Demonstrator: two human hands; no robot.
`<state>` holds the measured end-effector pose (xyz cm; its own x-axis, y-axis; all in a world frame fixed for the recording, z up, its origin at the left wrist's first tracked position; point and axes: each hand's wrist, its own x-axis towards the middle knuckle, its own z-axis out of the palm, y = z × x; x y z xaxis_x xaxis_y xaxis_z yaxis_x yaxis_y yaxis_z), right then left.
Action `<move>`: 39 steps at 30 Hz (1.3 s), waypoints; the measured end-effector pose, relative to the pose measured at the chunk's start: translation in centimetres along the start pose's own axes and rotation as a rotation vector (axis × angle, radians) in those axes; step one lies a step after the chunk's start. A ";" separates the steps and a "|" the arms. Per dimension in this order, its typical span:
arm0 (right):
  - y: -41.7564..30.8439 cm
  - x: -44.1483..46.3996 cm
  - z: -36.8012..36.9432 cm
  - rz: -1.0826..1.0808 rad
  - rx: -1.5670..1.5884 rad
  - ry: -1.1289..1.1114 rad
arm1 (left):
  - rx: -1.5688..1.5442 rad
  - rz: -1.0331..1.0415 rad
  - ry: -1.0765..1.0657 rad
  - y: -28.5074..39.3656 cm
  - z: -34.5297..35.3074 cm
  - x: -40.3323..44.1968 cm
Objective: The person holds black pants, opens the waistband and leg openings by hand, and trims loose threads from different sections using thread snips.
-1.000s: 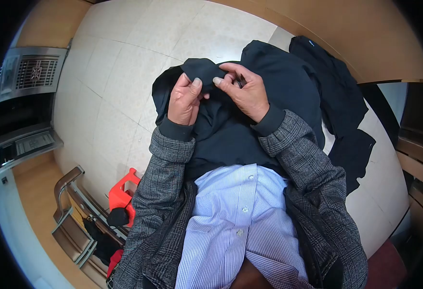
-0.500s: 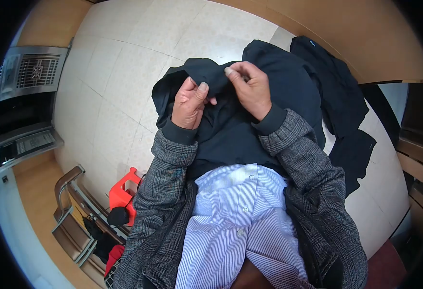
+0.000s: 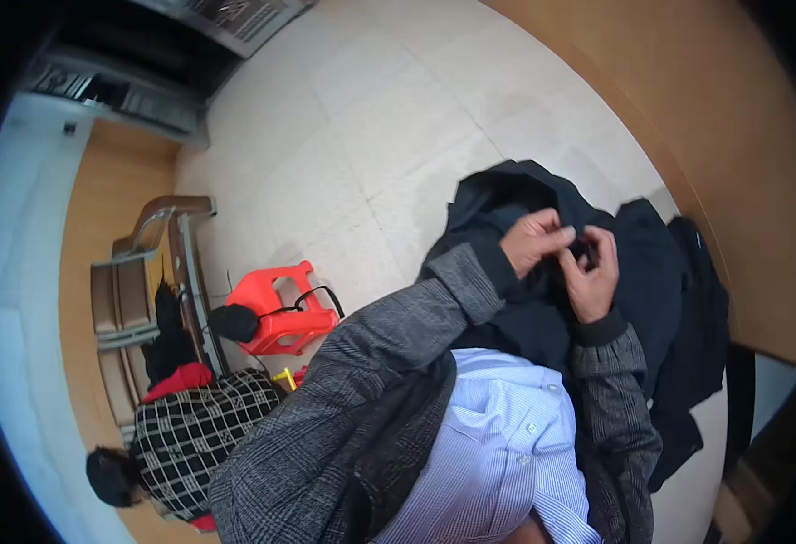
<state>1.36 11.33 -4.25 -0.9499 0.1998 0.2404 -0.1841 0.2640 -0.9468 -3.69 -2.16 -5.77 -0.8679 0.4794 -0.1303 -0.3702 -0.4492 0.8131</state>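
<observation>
A large black garment (image 3: 507, 313) is spread across my lap and hangs toward the floor. Over its upper part, my left hand (image 3: 536, 243) is closed, thumb against the curled fingers, pinching the dark cloth. Close by on the right, my right hand (image 3: 591, 276) is also closed on the cloth, with thumb and forefinger bent toward each other. The fingertips of both hands nearly meet. Any small thing between them cannot be made out against the dark fabric.
More dark clothing (image 3: 702, 317) lies at the right beside a wooden panel (image 3: 688, 118). A red plastic stool (image 3: 293, 322) with a black strap stands on the left on the tiled floor (image 3: 352, 136). Beyond it are a bench (image 3: 126, 295) and a person in a checked top (image 3: 203, 422).
My view has swung left, bringing the person and more of the stool into sight. My hands have come closer together, and the cloth edge once stretched between them is now gathered.
</observation>
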 end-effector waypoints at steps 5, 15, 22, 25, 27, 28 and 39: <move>-0.5 -0.2 0.0 0.144 0.193 0.060 | -0.181 0.038 -0.033 -0.3 -1.1 -0.1; 4.2 2.5 -1.1 0.187 0.246 -0.017 | -0.160 0.069 -0.085 -1.3 -2.2 0.0; 1.8 0.5 -0.5 0.133 0.139 -0.013 | -0.193 0.077 -0.087 -1.9 -2.1 0.5; -0.7 -0.1 1.3 -0.024 0.019 -0.045 | -0.133 0.079 -0.106 -2.1 -2.5 0.7; -0.2 0.1 1.7 -0.036 0.019 -0.051 | -0.101 0.090 -0.088 -1.9 -2.4 0.7; 0.2 0.1 1.7 -0.051 0.015 -0.055 | -0.072 0.104 -0.075 -2.0 -2.3 0.8; 3.6 0.5 -0.2 0.184 0.367 -0.052 | -0.088 0.078 -0.007 -1.5 -0.9 0.7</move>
<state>0.24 12.55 -7.51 -0.9852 0.1615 0.0580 -0.0790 -0.1272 -0.9887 -4.05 -1.79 -7.60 -0.8931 0.4454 -0.0639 -0.3292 -0.5499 0.7676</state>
